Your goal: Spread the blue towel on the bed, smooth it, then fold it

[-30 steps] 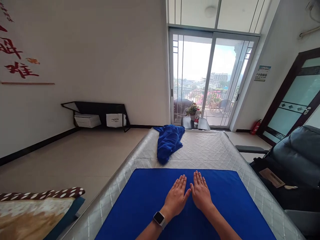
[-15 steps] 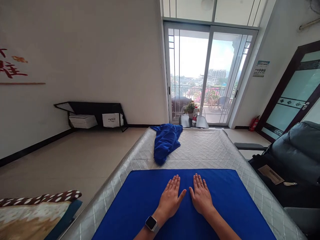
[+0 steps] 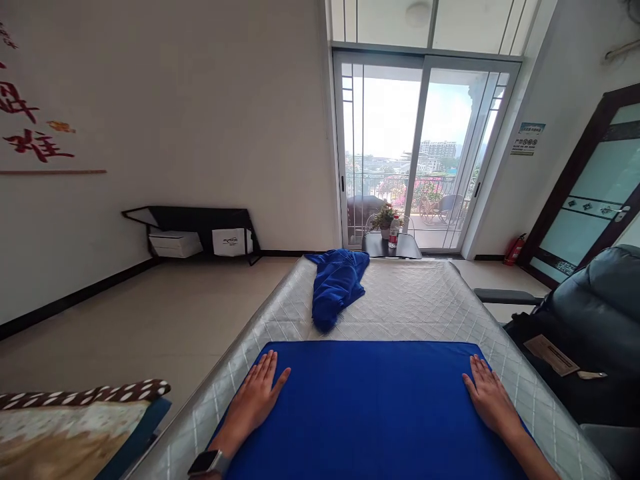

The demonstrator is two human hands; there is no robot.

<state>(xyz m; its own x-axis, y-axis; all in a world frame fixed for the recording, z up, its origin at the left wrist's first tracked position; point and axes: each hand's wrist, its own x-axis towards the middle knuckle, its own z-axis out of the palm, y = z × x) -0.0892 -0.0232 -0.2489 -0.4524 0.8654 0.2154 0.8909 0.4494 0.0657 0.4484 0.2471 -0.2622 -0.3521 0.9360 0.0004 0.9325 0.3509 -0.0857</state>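
A smooth blue cloth (image 3: 370, 407) lies spread flat over a silver quilted table cover (image 3: 410, 293); its lower part runs out of view. My left hand (image 3: 255, 395) rests flat on the cloth near its left edge, fingers stretched out, thumb apart, with a watch on the wrist. Near the right edge, my right hand (image 3: 489, 395) lies flat too, its fingers extended. Neither hand grips anything. Beyond the flat cloth, a crumpled blue cloth (image 3: 339, 287) with a frayed lower end lies on the quilted cover.
A potted plant (image 3: 385, 220) and a bottle (image 3: 394, 232) stand on a dark chair (image 3: 377, 247) before the sliding doors. At right is a black armchair (image 3: 595, 307) holding a cardboard piece (image 3: 550, 355) and a brush (image 3: 592, 375). Patterned fabric (image 3: 75, 433) is at lower left.
My hands have slid apart from the middle of the blue cloth, the left one to the left edge and the right one to the right edge. The view has shifted slightly.
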